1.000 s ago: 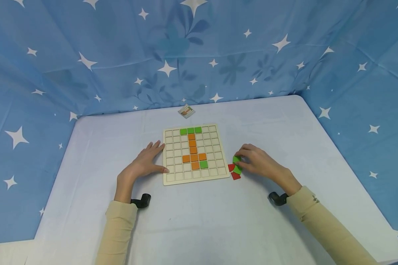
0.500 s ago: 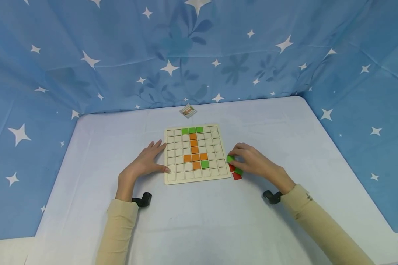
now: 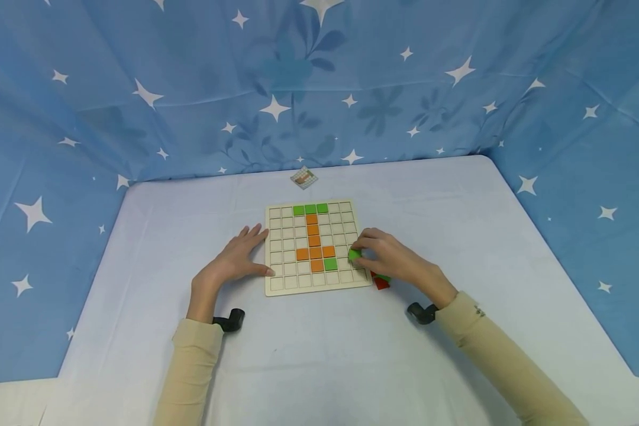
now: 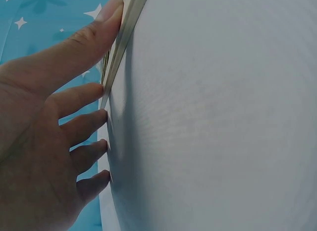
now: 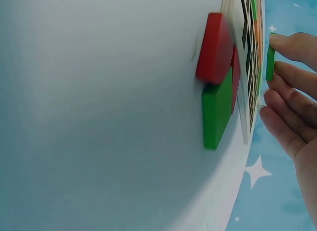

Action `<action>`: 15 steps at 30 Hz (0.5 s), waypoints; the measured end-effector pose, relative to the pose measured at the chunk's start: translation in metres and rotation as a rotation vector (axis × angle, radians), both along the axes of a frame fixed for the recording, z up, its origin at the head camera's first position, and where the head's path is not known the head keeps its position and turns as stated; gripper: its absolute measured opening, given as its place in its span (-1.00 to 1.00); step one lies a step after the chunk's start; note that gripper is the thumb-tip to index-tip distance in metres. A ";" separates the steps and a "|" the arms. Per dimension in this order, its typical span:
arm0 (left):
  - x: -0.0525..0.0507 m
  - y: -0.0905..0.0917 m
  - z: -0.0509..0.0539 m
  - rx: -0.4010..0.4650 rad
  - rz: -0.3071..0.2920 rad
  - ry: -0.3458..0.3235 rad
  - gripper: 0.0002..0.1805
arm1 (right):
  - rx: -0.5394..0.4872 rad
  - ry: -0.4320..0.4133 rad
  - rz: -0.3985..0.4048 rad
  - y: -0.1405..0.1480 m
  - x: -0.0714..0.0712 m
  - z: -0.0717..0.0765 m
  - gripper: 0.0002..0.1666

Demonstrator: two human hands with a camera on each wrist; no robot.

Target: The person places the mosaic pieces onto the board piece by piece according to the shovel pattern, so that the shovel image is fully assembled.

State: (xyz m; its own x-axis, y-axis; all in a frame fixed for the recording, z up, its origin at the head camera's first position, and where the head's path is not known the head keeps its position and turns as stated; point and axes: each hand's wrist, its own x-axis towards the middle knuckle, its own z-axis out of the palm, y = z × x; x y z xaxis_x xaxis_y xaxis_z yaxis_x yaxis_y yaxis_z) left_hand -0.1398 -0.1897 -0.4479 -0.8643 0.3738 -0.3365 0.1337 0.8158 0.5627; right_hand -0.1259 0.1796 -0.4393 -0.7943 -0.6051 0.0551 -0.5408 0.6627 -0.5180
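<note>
My right hand (image 3: 387, 255) pinches a square green tile (image 3: 354, 254) between thumb and fingertips. It holds the tile above the right part of the pale grid board (image 3: 293, 283); the right wrist view shows the tile raised off the board. My left hand (image 3: 236, 258) rests at the board's left edge, fingers spread, with the thumb (image 4: 84, 47) over its lower left corner. On the board, three green tiles (image 3: 310, 209) form a top row. Below them several orange tiles (image 3: 314, 241) make a cross shape, and one green tile (image 3: 331, 264) sits at its lower right.
Beside the board's right edge lie a loose green tile (image 5: 218, 112) and red tiles (image 5: 214, 50), partly behind my right hand in the head view. A small patterned card (image 3: 304, 177) lies behind the board. A blue star-print curtain (image 3: 191, 106) surrounds the white table (image 3: 319, 367).
The right hand has taken a green tile from the loose pile and carried it left, over the board. The left hand has stayed at the board's edge.
</note>
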 end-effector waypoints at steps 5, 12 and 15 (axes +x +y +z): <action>-0.001 0.000 0.000 -0.002 -0.001 -0.003 0.15 | -0.010 -0.008 0.012 -0.007 -0.002 -0.002 -0.68; 0.000 0.001 0.001 0.000 0.002 0.001 0.15 | -0.037 -0.030 0.036 -0.019 -0.005 -0.004 -0.67; 0.000 0.000 0.002 -0.002 0.001 0.003 0.15 | -0.044 -0.030 0.048 -0.024 -0.006 -0.004 -0.68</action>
